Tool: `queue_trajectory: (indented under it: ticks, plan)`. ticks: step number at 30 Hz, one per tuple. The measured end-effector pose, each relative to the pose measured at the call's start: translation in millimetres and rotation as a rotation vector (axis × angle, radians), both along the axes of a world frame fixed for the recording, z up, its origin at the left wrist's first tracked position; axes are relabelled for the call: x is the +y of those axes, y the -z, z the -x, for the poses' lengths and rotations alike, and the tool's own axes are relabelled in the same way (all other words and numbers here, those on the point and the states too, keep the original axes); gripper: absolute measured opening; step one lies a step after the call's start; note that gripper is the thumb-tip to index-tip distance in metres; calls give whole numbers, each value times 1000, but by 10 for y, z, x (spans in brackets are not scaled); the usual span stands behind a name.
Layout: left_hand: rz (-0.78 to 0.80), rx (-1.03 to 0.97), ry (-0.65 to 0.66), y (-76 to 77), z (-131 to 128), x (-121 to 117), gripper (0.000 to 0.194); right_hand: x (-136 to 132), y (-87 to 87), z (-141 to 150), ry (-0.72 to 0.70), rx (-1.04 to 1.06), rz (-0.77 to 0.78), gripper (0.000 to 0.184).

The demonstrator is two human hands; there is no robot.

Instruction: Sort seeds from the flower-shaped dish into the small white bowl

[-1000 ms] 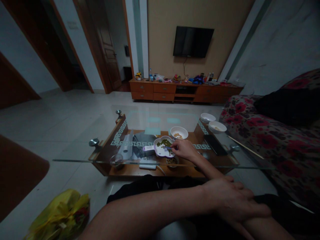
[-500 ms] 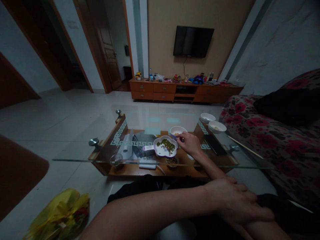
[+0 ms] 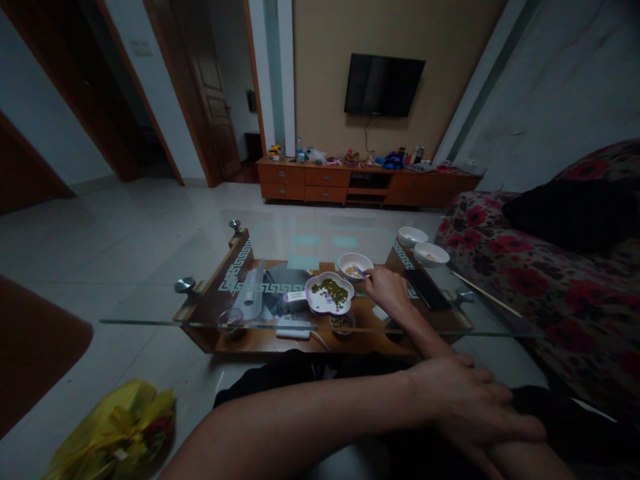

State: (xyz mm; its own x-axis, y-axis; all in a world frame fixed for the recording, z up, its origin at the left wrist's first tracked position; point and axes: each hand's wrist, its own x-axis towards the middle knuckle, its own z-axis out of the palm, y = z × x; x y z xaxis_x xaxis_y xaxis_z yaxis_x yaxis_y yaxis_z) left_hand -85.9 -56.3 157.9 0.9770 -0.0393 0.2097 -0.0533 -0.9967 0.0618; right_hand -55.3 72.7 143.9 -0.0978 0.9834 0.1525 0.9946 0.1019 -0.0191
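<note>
Right hand (image 3: 389, 290) reached forward over the glass worktop (image 3: 150, 323), forearm slanting up and to the left from the lower right, back of the hand uppermost, wrist nearly straight. Left arm lay across the front of the body; left hand (image 3: 465, 393) rested over the right forearm, fingers bent. Could not tell whether it clasped or merely lay there.

Right grip: thumb and fingertips pinched together on a slim bluish tool (image 3: 359, 271), held by its near end. Tool pointed left and away, tip over the inside of a round white bowl (image 3: 357, 258); contact with the tan pieces (image 3: 351, 271) inside not discernible.

Round bowl sat just beyond and left of the right grip. Flower-shaped dish (image 3: 317, 303), bearing small green pieces (image 3: 332, 290), stood left of the grip, nearer the body, close beside the bowl.
</note>
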Motion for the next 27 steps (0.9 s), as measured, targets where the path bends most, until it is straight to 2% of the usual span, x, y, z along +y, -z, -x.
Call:
queue_trajectory:
  ticks: [4,9,16,21,27]
  plan:
    - [-28,-11,-16,-30,12,-21,49,7,14,18,-67,41,-48,35]
    - [-18,-40,-43,30,18,-21,50,-23,74,123,-232,72,55,31]
    - [-8,-44,-66,41,45,-4,51,-43,147,216,-306,72,116,30]
    - [0,-33,-70,26,48,2,51,-28,172,225,-309,70,132,30]
    - [-10,-105,-68,103,27,13,51,-28,188,231,-312,58,126,29]
